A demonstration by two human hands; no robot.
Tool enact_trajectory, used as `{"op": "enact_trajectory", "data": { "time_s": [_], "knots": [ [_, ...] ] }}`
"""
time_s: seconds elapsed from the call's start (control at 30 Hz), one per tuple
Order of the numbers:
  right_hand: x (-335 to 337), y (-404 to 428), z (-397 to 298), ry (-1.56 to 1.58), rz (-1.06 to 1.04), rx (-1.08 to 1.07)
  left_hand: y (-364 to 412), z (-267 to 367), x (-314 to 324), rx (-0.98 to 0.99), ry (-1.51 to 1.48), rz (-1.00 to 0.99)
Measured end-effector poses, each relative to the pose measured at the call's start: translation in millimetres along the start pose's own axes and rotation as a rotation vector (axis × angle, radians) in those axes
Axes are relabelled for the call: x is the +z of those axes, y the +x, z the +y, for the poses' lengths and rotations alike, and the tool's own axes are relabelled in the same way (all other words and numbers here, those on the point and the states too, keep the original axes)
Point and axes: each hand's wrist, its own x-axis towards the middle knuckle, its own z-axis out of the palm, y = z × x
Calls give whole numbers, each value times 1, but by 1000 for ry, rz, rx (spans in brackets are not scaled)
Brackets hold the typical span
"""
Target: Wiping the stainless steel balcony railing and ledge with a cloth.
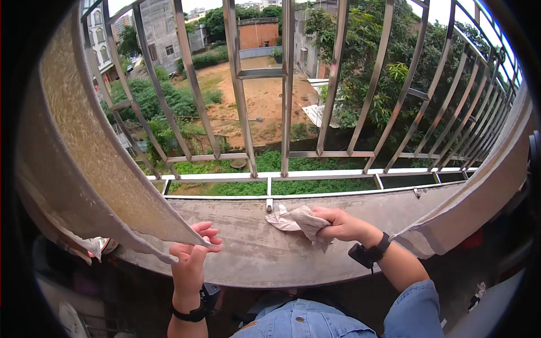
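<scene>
My right hand [344, 226] grips a greyish crumpled cloth [310, 222] over the concrete ledge [245, 262]. The cloth's paler end lies on the ledge beside a small metal bracket [269, 205]. On the left, my left hand [196, 249] is at the lower corner of a hanging beige towel [139, 190], its fingers spread and partly behind the fabric; whether they pinch the edge is not clear. Each wrist wears a black strap with a small device.
Metal window bars [284, 105] rise beyond the ledge, with a white lower rail [321, 174]. Another beige cloth [473, 215] hangs at the right. A patterned item [109, 245] shows at the ledge's left end. Trees and bare ground lie outside.
</scene>
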Motion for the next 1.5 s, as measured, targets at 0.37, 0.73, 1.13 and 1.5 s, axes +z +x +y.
{"op": "enact_trajectory", "data": {
  "time_s": [0.37, 0.73, 1.13, 1.5],
  "knots": [
    [-27, -35, -140, 145, -36, -406, 14, 65, 132, -182, -690, -435],
    [-70, -35, -163, 140, 42, -146, 41, 104, 101, -149, -277, -391],
    [-50, -37, -176, -312, 313, -120, 68, 73, 116, -25, -12, -683],
    [23, -19, -140, -7, 379, -290, 45, 89, 102, 63, -722, -393]
  ]
}}
